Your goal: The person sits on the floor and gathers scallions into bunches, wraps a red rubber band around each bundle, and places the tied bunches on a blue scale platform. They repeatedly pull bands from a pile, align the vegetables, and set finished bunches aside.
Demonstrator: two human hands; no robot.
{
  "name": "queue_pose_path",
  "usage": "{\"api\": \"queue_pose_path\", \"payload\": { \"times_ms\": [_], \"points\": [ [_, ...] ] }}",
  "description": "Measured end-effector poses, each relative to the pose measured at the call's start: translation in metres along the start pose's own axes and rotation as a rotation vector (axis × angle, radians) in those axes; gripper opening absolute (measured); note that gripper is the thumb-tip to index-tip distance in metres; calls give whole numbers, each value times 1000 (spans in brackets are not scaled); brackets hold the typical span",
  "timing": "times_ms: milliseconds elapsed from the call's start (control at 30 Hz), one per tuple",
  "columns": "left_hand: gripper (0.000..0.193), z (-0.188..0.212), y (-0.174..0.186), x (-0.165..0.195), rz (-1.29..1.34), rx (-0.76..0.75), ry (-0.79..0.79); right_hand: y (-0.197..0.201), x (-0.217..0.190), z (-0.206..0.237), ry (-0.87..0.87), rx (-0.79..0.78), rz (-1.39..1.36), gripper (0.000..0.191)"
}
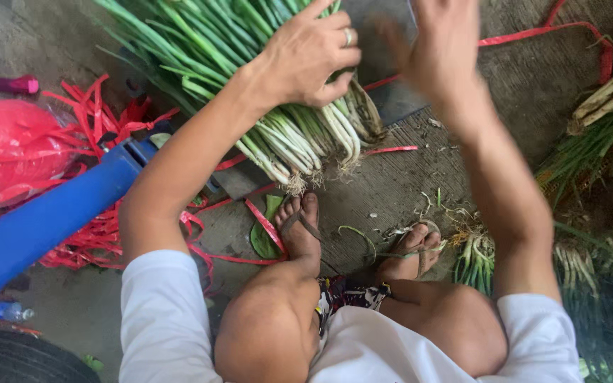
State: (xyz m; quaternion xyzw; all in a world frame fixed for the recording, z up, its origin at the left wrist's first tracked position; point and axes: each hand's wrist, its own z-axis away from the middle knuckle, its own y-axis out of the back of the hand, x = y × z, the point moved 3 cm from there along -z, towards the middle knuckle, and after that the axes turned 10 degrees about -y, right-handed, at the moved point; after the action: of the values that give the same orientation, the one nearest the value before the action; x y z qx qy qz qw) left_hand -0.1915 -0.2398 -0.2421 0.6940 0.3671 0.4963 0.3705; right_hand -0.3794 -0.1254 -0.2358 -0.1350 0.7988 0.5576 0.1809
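Concrete floor (391,184) strewn with red plastic ties (94,113) | big bundle of green onions (250,64) lies ahead of the sandalled feet | blue bar (44,220) at left | left hand (310,57) grip clamped over the bundle near its white roots | right hand (438,50) blurred, fingers apart, above the floor beside it

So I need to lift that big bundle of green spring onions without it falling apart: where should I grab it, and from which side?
Probably around the pale stalks just above the roots of the bundle of green spring onions, from above, where the left hand already presses: there the stalks lie tightly packed, while the leafy ends fan out loose.
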Motion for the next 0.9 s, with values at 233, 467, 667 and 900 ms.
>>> {"api": "queue_pose_path", "payload": {
  "times_ms": [233,467,667,900],
  "points": [
    [13,3,-8,8,60,-5,5,0,-91,107,-388,-331,-140,85],
    [25,-46,33,75,-84,-60,-37,27,-63,199,-451,-115,-213,63],
    [48,-141,53,249,468,92,13,43,-65,331,-819,-12,-664,36],
    [30,-222,5,496,928,0,-310,67,23,388,-1158,205,-698,29]
  ]
}}
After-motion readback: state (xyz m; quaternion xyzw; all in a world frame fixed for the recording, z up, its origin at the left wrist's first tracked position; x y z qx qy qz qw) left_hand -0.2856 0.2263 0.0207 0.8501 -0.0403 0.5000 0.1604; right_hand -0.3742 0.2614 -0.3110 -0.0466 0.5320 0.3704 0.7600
